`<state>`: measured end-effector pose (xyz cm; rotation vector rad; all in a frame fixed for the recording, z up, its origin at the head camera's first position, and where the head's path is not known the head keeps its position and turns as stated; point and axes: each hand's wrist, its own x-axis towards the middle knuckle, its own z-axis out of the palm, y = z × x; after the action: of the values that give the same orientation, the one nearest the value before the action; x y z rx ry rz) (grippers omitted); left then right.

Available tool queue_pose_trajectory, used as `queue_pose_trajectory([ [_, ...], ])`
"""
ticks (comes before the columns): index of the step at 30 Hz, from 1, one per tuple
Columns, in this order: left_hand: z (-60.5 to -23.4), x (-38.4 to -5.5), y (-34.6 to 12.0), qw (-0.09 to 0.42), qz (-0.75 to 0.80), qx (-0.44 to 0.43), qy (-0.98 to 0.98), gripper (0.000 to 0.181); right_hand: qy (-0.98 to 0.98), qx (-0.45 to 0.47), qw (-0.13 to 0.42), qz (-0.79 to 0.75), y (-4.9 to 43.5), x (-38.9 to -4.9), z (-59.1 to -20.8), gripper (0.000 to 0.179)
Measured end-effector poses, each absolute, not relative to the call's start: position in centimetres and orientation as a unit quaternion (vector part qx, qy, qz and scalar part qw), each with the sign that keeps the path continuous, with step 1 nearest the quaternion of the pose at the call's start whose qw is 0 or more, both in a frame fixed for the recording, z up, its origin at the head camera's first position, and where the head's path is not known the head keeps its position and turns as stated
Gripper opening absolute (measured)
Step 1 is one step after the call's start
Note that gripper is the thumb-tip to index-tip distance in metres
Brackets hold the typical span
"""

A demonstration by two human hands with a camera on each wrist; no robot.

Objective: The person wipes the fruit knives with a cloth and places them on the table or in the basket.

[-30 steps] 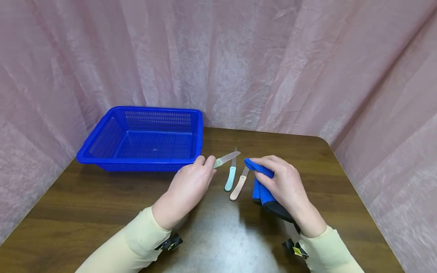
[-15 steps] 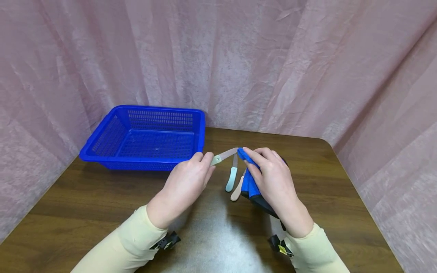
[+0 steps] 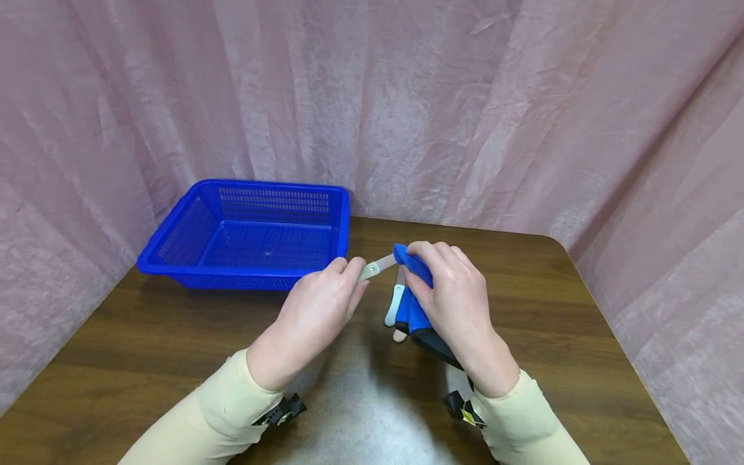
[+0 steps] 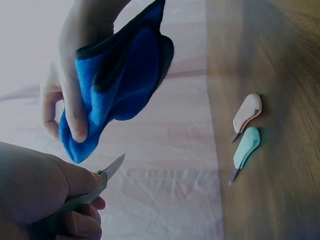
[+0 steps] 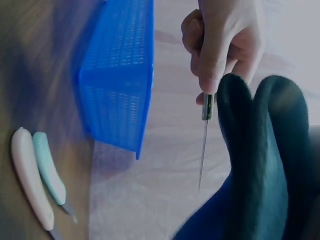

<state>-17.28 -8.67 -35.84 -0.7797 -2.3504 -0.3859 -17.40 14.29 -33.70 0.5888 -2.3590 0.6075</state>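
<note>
My left hand (image 3: 316, 300) grips the pale green handle of a small knife (image 3: 383, 263), its blade pointing right and slightly away. My right hand (image 3: 453, 297) pinches a blue cloth (image 3: 417, 316) with black edging between thumb and fingers. In the head view a corner of the cloth overlaps the blade's tip; in the left wrist view the bare blade (image 4: 116, 166) stands just beside the cloth (image 4: 127, 85). Both hands are raised above the table. Below them lie a turquoise-handled knife (image 3: 393, 307) and a beige-handled knife (image 3: 399, 336), partly hidden by the cloth in the head view.
A blue plastic basket (image 3: 244, 271) with slotted walls stands at the back left, close to my left hand. The brown wooden table (image 3: 500, 258) ends at a pink curtain (image 3: 407, 129) behind and to the sides.
My right hand has moved left with the cloth, which now covers the blade's tip and more of the lying knives in the head view. The left hand holds its knife nearly still.
</note>
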Motion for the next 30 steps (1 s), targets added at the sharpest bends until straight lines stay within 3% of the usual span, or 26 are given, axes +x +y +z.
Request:
queue_pose_trajectory([
  [30,-35.22,-16.61,-8.54,0.333,-0.141,-0.309,-0.88,0.025,-0.898,0.25,0.307,0.193,14.14,-17.39,-33.64,0.031],
])
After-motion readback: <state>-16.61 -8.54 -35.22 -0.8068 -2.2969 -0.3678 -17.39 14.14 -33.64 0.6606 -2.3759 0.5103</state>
